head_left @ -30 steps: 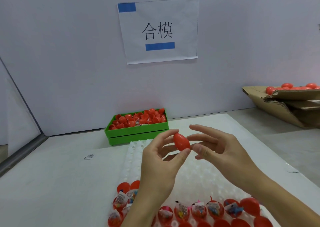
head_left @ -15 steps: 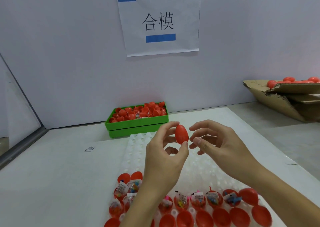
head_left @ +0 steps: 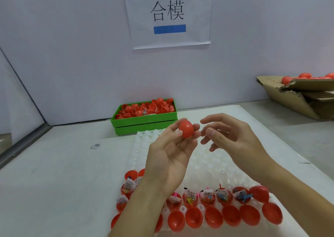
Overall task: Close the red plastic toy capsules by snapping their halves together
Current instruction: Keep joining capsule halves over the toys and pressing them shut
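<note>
While one capsule looks snapped shut, others wait.
Head view, step: closed red plastic egg-shaped capsule [head_left: 186,131] seems ready to set aside; next, a judgement, cap a filled half [head_left: 189,197] on the white dimpled tray [head_left: 207,164] at the surface's near edge.
Hands: left hand [head_left: 169,157] pinches the capsule; right hand [head_left: 233,137], just beside it, relaxed, holding nothing.

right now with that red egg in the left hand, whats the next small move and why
Probably drop the red egg into the cardboard box at the right. It looks fully closed, the left hand pinches it alone, and the right hand sits beside it with loose fingers, not touching. Closed eggs already lie in that box, and open halves still wait in the white tray.
</note>
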A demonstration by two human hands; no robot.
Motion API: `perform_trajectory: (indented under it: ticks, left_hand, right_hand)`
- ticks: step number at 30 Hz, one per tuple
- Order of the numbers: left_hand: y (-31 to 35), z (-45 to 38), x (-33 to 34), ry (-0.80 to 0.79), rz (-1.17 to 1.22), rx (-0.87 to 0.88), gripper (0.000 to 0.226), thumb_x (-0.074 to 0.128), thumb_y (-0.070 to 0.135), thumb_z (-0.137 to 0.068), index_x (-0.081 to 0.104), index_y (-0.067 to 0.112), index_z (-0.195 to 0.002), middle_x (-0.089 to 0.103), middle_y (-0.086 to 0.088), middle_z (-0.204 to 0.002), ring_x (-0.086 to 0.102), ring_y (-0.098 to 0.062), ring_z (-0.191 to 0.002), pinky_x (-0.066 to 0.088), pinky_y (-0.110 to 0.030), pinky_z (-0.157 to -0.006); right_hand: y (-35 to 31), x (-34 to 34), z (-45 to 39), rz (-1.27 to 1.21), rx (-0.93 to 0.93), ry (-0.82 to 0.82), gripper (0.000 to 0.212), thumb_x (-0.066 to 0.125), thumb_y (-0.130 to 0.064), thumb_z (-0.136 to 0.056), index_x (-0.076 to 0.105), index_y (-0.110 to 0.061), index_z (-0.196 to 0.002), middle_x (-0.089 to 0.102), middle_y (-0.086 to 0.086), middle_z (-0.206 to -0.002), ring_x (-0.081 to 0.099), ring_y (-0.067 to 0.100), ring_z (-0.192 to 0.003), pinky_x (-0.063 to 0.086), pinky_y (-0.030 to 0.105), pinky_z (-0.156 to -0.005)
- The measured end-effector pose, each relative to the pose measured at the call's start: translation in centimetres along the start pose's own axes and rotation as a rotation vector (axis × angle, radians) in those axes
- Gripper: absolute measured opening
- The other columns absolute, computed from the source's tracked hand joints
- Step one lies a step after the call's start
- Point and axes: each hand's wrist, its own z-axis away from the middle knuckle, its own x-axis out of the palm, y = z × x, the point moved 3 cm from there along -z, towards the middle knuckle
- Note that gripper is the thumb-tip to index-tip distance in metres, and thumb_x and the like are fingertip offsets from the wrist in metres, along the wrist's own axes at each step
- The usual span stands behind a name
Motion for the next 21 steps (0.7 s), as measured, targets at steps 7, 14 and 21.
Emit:
perform_trajectory:
  ticks: [7, 14, 21]
  left_hand:
    - [0.3, -0.3, -0.3, 0.226, -0.558, 0.250, 0.027, 0.065, 0.004, -0.088, 0.065, 0.014, -0.112, 0.072, -0.009, -0.093, 0.070, -0.017, -0.074, 0.057, -0.025, -0.065]
    - [-0.3, 0.0, 0.0, 0.216, -1.299, 0.541, 0.040, 0.077, 0.013, -0.083, 0.059, 0.034, -0.112, 0.060, 0.009, -0.099, 0.058, 0.006, -0.091, 0.053, -0.009, -0.066]
    - [-0.7, 0.1, 0.3, 0.134, -1.470, 0.561, 0.045, 0.077, 0.016, -0.083, 0.061, 0.028, -0.124, 0.056, 0.009, -0.105, 0.057, 0.000, -0.090, 0.052, -0.008, -0.072]
  right_hand:
    - [0.3, 0.1, 0.0, -0.060, 0.047, 0.016, 0.015, 0.060, -0.010, -0.094, 0.067, -0.020, -0.103, 0.073, -0.002, -0.086, 0.074, 0.017, -0.078, 0.058, 0.022, -0.067]
    - [0.7, 1.0, 0.2, -0.023, 0.103, -0.020, 0.018, 0.062, -0.009, -0.094, 0.069, -0.022, -0.104, 0.075, -0.009, -0.090, 0.074, 0.010, -0.083, 0.057, 0.017, -0.066]
    - [1.0, 1.3, 0.4, -0.059, 0.164, 0.017, 0.017, 0.072, -0.009, -0.087, 0.072, -0.018, -0.102, 0.077, -0.004, -0.085, 0.074, 0.011, -0.080, 0.056, 0.016, -0.069]
